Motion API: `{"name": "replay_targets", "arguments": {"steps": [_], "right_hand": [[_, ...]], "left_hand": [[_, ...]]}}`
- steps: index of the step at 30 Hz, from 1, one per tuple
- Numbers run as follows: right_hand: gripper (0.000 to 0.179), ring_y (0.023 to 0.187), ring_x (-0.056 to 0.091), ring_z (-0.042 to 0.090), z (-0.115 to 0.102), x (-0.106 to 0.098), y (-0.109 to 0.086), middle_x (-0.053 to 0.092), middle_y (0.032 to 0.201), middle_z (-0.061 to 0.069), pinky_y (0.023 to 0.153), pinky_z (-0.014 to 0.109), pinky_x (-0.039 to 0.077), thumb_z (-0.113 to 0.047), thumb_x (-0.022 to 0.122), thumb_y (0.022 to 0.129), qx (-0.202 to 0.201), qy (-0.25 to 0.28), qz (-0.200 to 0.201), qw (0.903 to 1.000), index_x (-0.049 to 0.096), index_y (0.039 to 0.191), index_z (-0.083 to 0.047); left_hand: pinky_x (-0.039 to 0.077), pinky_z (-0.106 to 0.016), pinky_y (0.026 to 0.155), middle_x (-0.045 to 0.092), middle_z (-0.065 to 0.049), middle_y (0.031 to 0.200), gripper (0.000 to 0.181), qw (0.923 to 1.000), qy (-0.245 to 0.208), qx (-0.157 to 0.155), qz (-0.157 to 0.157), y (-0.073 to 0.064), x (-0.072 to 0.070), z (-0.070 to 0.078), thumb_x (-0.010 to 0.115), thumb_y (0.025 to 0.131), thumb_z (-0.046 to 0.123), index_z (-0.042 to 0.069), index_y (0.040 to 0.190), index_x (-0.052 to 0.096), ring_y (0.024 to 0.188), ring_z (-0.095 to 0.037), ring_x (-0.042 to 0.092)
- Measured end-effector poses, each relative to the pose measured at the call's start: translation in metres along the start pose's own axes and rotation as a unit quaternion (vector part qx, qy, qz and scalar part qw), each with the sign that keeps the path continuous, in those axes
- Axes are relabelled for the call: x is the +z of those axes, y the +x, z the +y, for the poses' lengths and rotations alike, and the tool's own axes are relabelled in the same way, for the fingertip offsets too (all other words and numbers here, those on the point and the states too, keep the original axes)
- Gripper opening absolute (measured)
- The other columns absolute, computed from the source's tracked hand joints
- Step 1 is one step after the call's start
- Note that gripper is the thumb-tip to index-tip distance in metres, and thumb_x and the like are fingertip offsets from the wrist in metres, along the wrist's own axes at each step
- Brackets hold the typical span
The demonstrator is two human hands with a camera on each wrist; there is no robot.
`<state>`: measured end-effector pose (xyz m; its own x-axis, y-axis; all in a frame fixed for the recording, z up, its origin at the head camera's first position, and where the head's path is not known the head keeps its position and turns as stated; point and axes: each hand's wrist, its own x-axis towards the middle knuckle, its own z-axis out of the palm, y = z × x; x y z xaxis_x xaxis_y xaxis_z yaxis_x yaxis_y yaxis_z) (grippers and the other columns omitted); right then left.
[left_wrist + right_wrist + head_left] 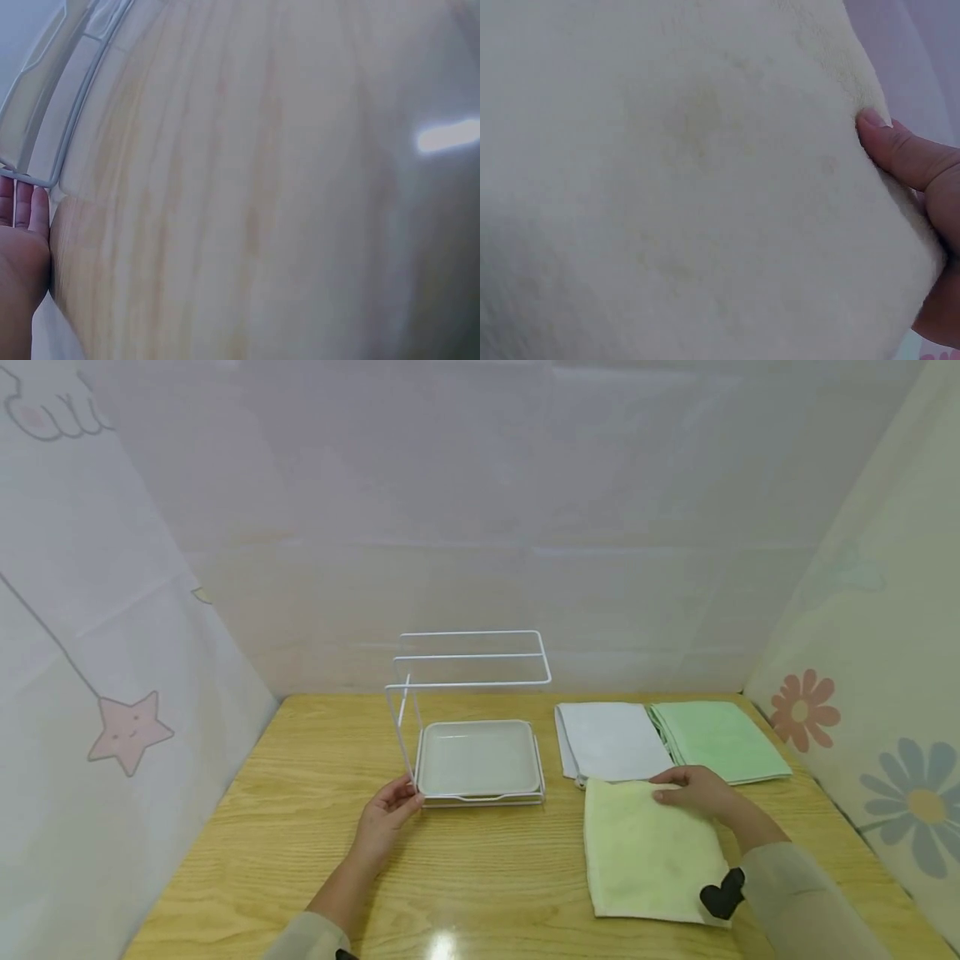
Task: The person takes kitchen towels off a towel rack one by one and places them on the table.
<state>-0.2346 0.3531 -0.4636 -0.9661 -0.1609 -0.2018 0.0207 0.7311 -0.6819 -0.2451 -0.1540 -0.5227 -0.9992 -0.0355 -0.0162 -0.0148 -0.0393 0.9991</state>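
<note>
A white wire rack [471,683] with raised top bars stands on the table, a shallow pale tray [480,758] in its base. At the rack's front left corner, my left hand [386,818] holds the frame between thumb and fingers. The left wrist view has this hand [22,255] with its fingers at the corner of the wire [75,112]. My right hand [697,793] pinches the top edge of a yellow towel [648,856], which hangs flat below it. In the right wrist view the thumb [900,150] presses on the towel [705,195], which shows faint stains.
Behind the yellow towel lie a folded white towel [615,739] and, to its right, a folded green towel [720,739]. Pale printed sheets [480,543] enclose the wooden table [300,777] at the back and both sides.
</note>
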Motion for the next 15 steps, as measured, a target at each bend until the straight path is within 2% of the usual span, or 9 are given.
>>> {"name": "replay_targets", "arguments": {"steps": [3,5,9,15], "right_hand": [[0.046,0.107,0.061,0.031,0.004,0.0,0.009,0.066,0.121,0.018,0.086,0.041,0.053,-0.036,0.072,0.088,0.0,-0.013,0.0,0.9999,0.068,0.12,-0.004],[0.046,0.107,0.061,0.031,0.006,0.0,0.014,0.066,0.121,0.02,0.085,0.041,0.053,-0.036,0.071,0.089,-0.007,-0.016,-0.001,0.9998,0.067,0.12,-0.003],[0.046,0.115,0.058,0.038,0.008,0.001,0.019,0.062,0.126,0.022,0.091,0.046,0.052,-0.036,0.07,0.09,-0.01,-0.009,0.001,0.9999,0.066,0.122,-0.003],[0.05,0.123,0.051,0.047,0.003,0.0,0.015,0.058,0.131,0.028,0.097,0.054,0.049,-0.036,0.07,0.09,-0.013,-0.018,0.005,0.9997,0.063,0.125,0.0]], "left_hand": [[0.053,-0.014,0.081,0.061,-0.001,0.109,0.051,1.0,0.003,-0.005,-0.001,0.0,0.001,0.002,0.069,0.09,0.003,-0.004,0.136,0.051,0.094,-0.004,0.06],[0.053,-0.014,0.081,0.061,-0.001,0.109,0.05,1.0,0.004,-0.006,0.0,0.0,0.001,0.002,0.068,0.09,0.002,-0.004,0.137,0.051,0.093,-0.003,0.06],[0.053,-0.013,0.081,0.061,-0.003,0.11,0.051,1.0,0.006,-0.004,-0.002,0.0,0.001,0.003,0.068,0.09,0.002,-0.005,0.137,0.05,0.092,-0.002,0.06],[0.052,-0.013,0.081,0.06,-0.002,0.109,0.052,1.0,-0.001,-0.006,-0.004,-0.002,0.002,0.005,0.066,0.09,0.0,-0.006,0.139,0.048,0.092,-0.001,0.058]]}}
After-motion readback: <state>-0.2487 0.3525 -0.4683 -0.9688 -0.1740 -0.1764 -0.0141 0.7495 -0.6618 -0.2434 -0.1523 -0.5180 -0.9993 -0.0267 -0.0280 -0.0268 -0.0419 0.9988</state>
